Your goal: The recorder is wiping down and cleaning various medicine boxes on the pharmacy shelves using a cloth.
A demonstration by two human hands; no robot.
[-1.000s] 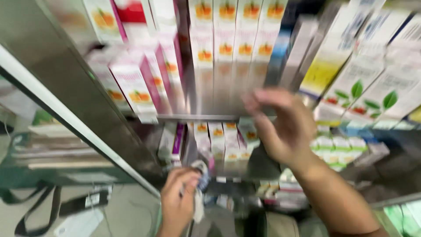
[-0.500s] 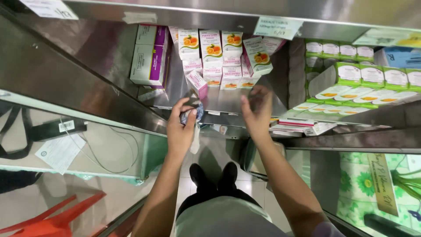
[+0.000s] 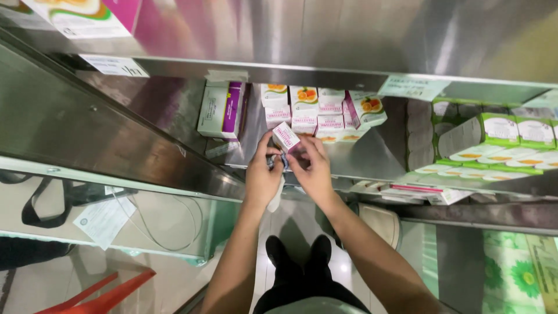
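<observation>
Both my hands meet in front of a steel shelf (image 3: 372, 160). My left hand (image 3: 261, 174) grips a small white cloth or wrapper bundle (image 3: 276, 195) with a bluish piece at the fingers. My right hand (image 3: 314, 168) pinches a small white and pink carton (image 3: 285, 136) that tilts between the two hands. Just behind them stand rows of similar white and pink cartons with orange fruit pictures (image 3: 317, 110). Exactly which fingers touch the bundle is hidden.
A white and purple box (image 3: 221, 109) stands at the shelf's left. Green and white cartons (image 3: 500, 139) fill the shelf at right. A glass counter (image 3: 116, 215) with papers lies at left, a red stool (image 3: 99, 291) below. My dark shoes (image 3: 299, 256) stand on pale floor.
The view dropped from the upper shelf to the lower one. My right hand came down from the shelf edge and joined the left hand, and a small carton now sits between them.
</observation>
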